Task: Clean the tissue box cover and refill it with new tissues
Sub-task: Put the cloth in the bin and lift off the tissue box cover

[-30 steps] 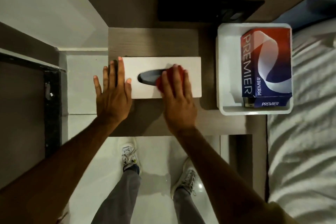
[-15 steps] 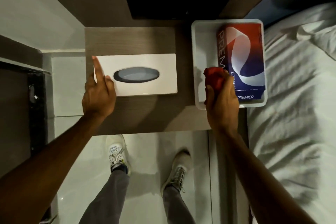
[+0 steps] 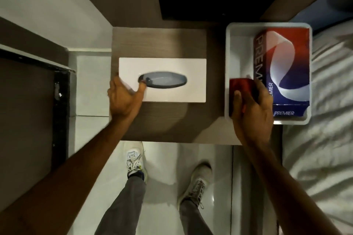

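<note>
cover (image 3: 172, 66) long axis left-right on table (image 3: 162, 120) | left hand (image 3: 124, 97) nearer, pinching its left end, thumb at slot (image 3: 166, 81) | right hand (image 3: 252, 114) curled round red cloth (image 3: 240, 86) over tray (image 3: 228, 53)

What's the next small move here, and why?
Probably drop the cloth into the tray: the right hand holds it over the tray's bare side, beside the tissue box. The left hand grips the cover at its end, thumb at the slot, seemingly ready to lift it.

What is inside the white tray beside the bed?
The white tray holds a Premier tissue box along its right wall. The right hand grips a red cloth in its left part. The floor beneath the box and the hand is covered.
</note>
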A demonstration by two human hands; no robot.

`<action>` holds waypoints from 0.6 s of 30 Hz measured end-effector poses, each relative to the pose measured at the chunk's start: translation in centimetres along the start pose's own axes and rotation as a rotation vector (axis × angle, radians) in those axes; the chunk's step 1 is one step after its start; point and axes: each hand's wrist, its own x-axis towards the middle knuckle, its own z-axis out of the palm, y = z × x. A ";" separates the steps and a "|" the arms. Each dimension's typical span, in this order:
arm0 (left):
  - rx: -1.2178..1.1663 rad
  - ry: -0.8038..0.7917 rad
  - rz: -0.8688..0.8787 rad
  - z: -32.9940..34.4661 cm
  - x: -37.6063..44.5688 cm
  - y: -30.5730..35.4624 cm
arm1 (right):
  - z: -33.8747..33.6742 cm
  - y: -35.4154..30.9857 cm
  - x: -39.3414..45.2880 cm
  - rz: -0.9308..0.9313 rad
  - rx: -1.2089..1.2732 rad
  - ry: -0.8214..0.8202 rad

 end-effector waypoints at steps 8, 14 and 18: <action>0.106 0.008 -0.110 -0.2 1.9 2.2 | 4.2 -10.8 2.6 0.240 0.179 -0.315; 0.114 0.035 -0.118 -0.2 1.8 2.7 | 7.2 -11.6 4.3 0.510 0.302 -0.268; 0.079 0.015 -0.110 -0.5 2.2 3.2 | 7.6 -11.7 4.2 0.525 0.296 -0.160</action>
